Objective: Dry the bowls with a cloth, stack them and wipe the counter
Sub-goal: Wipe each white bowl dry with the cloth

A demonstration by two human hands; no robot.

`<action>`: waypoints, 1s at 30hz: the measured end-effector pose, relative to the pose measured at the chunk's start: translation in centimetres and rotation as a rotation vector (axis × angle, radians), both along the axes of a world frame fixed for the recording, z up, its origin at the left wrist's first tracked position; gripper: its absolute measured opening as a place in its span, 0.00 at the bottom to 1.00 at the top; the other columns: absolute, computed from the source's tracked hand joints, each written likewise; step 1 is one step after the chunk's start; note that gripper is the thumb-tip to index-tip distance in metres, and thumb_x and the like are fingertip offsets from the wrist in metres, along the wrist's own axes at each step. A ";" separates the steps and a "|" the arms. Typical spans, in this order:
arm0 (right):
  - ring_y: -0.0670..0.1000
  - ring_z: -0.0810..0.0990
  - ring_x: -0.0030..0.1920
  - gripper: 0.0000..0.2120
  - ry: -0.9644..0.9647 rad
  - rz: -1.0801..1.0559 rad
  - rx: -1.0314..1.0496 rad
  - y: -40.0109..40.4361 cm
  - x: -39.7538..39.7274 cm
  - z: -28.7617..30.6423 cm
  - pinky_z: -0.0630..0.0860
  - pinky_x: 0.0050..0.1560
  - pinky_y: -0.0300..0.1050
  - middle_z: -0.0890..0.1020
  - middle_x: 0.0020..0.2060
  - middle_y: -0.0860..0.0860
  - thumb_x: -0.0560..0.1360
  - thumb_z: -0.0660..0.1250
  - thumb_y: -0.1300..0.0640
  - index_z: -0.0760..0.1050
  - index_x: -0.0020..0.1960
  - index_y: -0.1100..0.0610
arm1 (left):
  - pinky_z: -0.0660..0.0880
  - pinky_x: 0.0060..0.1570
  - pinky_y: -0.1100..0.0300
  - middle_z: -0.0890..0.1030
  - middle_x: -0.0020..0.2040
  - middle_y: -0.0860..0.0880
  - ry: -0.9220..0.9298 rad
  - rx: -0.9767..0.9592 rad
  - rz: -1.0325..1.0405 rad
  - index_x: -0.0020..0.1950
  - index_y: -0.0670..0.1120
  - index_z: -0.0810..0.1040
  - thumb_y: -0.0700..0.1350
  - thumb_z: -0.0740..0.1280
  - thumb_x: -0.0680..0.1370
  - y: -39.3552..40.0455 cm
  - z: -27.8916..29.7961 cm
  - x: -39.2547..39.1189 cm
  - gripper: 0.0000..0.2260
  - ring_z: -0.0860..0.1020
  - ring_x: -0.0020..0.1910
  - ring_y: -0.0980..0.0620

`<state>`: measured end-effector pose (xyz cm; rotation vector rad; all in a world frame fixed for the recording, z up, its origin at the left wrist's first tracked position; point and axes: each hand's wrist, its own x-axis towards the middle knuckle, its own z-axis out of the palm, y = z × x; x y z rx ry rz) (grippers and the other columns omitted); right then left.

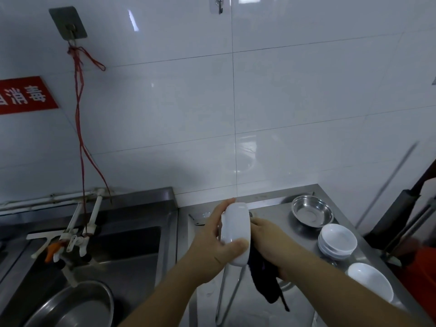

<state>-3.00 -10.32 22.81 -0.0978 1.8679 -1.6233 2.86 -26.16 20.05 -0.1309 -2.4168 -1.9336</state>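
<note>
Nearest, at the bottom left, the curved rim of a large round steel basin (70,305) sits in the stainless steel sink (132,244). On the right, a single white ceramic bowl (370,282) stands upright on the stainless steel counter (266,310), close to its near right edge.

Above the counter, the left hand (212,239) grips a white ceramic bowl tipped on its side (236,232), thumb curled over the lower rim and fingertips reaching over the top edge. The right hand (271,244) is just beside the bowl on its open side, fingers bunched round a dark cloth (266,284); how each finger lies I cannot tell, since the bowl and cloth hide them. The cloth's loose ends hang down below the hand, over the counter. A bent metal wire frame (226,296) lies on the counter under the hands.

Further back on the right, a stack of white bowls (337,241) rests upright on the counter, and behind it a shallow round steel dish (311,213) sits near the back corner.

Over the sink, white plastic taps (77,234) jut from pipes along the wall. On the white tiled wall (259,102), a red cord (80,128) hangs from a metal hook plate (68,23), beside a red sign with white characters (26,95).
</note>
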 end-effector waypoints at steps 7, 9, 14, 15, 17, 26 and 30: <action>0.55 0.85 0.38 0.18 -0.188 -0.021 -0.113 2.2 -1.2 0.1 0.80 0.41 0.49 0.87 0.43 0.57 0.71 0.70 0.46 0.86 0.50 0.59 | 0.80 0.49 0.70 0.71 0.60 0.74 -0.006 -0.126 -0.063 0.70 0.77 0.61 0.58 0.76 0.73 -0.7 -0.3 -0.2 0.34 0.74 0.63 0.69; 0.55 0.87 0.40 0.25 -0.268 -0.020 -0.217 2.4 -1.1 -0.3 0.80 0.35 0.46 0.88 0.48 0.57 0.75 0.71 0.37 0.87 0.55 0.59 | 0.83 0.54 0.62 0.70 0.65 0.71 -0.023 -0.203 -0.075 0.73 0.76 0.59 0.61 0.77 0.71 -1.0 -0.5 -0.4 0.38 0.75 0.66 0.60; 0.61 0.88 0.55 0.28 -0.302 -0.025 -0.379 2.3 -0.7 -1.5 0.84 0.46 0.50 0.86 0.60 0.62 0.70 0.80 0.38 0.86 0.61 0.56 | 0.82 0.55 0.64 0.66 0.72 0.70 -0.043 -0.298 -0.074 0.78 0.76 0.52 0.69 0.76 0.70 -1.3 0.0 -1.2 0.44 0.74 0.67 0.60; 0.61 0.88 0.54 0.31 -0.308 -0.067 -0.416 2.3 -0.7 -1.8 0.84 0.46 0.50 0.86 0.60 0.61 0.68 0.80 0.35 0.86 0.62 0.56 | 0.81 0.53 0.66 0.67 0.71 0.71 -0.050 -0.249 -0.015 0.79 0.74 0.52 0.74 0.72 0.70 -1.2 0.1 -1.2 0.43 0.75 0.66 0.64; 0.59 0.87 0.45 0.35 -0.319 -0.167 -0.505 2.3 -1.1 -2.6 0.83 0.40 0.49 0.87 0.55 0.60 0.65 0.81 0.31 0.87 0.61 0.55 | 0.79 0.54 0.64 0.75 0.69 0.64 -0.170 -0.062 0.164 0.80 0.66 0.62 0.79 0.59 0.72 -0.5 0.0 -0.9 0.38 0.79 0.61 0.61; 0.52 0.89 0.49 0.36 -0.366 -0.257 -0.574 2.0 -1.7 -5.6 0.84 0.42 0.45 0.88 0.56 0.54 0.70 0.73 0.26 0.85 0.64 0.53 | 0.79 0.64 0.51 0.84 0.64 0.37 -0.445 0.986 0.296 0.64 0.39 0.85 0.46 0.71 0.78 0.7 -0.6 -0.8 0.17 0.84 0.62 0.44; 0.54 0.87 0.59 0.36 -0.346 -0.292 -0.439 0.9 -0.7 -6.1 0.79 0.62 0.52 0.87 0.59 0.54 0.67 0.68 0.20 0.88 0.58 0.48 | 0.83 0.61 0.51 0.83 0.65 0.37 -0.346 1.112 0.358 0.69 0.36 0.79 0.43 0.67 0.81 0.3 0.3 -1.8 0.18 0.84 0.63 0.42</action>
